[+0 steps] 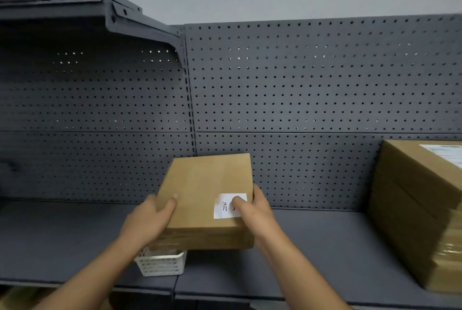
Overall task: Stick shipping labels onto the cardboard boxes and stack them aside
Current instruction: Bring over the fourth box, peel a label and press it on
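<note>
A box (207,192) is sitting in the middle, with the left hand (150,217) holding its left side and the right hand (252,212) holding its right side. A label (228,206) is lying on top of the box near the right edge, under the right thumb. A basket (161,262) is standing on the shelf (75,239), just below the box. A stack of boxes (412,209) is standing on the shelf far to the right. A wall with holes (300,84) is standing behind everything.

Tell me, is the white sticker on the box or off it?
On. The white label lies flat on the top of the cardboard box, and the right hand presses its thumb on it.
</note>
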Action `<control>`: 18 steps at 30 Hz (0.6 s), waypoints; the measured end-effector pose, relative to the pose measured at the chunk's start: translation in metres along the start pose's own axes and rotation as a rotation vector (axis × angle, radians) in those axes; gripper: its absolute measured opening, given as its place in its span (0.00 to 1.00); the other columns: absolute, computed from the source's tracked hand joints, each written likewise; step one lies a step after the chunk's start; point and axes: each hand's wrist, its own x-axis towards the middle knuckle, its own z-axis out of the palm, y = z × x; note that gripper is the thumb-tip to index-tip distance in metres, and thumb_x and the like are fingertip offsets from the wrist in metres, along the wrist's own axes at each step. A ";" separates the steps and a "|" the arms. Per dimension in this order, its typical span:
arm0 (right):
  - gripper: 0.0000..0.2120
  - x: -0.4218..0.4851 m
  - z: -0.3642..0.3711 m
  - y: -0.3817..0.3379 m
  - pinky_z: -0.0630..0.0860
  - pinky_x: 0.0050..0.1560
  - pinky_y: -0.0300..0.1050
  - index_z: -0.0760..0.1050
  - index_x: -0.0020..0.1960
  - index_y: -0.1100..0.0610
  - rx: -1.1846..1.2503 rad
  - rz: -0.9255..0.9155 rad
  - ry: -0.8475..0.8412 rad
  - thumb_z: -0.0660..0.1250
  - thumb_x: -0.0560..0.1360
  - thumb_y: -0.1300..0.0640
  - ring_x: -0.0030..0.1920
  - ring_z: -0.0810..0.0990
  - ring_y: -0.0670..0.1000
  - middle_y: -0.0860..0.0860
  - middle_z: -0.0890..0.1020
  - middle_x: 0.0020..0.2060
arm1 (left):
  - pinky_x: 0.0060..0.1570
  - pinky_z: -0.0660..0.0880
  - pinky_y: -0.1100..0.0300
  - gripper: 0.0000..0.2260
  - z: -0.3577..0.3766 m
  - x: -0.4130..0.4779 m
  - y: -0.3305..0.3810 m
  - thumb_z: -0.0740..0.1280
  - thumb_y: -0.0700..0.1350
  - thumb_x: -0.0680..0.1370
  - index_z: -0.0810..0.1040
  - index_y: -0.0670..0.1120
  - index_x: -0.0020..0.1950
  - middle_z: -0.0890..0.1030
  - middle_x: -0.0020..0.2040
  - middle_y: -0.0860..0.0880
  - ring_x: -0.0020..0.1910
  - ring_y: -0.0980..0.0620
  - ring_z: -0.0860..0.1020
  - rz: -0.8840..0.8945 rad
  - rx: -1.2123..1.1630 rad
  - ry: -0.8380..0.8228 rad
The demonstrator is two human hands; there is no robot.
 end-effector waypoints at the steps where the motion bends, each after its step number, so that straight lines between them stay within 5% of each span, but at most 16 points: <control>1: 0.15 -0.001 -0.010 -0.001 0.76 0.42 0.41 0.76 0.58 0.51 0.005 0.001 0.008 0.65 0.74 0.64 0.44 0.81 0.49 0.50 0.85 0.50 | 0.43 0.72 0.54 0.23 0.004 -0.002 0.008 0.57 0.70 0.80 0.74 0.52 0.59 0.80 0.51 0.52 0.50 0.47 0.78 0.012 0.002 0.002; 18: 0.10 0.006 -0.157 0.016 0.77 0.42 0.43 0.79 0.55 0.55 0.011 0.024 0.168 0.64 0.76 0.62 0.42 0.82 0.51 0.51 0.86 0.46 | 0.60 0.77 0.51 0.28 0.109 -0.027 0.103 0.59 0.70 0.80 0.76 0.50 0.66 0.82 0.61 0.49 0.61 0.45 0.80 0.140 -0.125 -0.141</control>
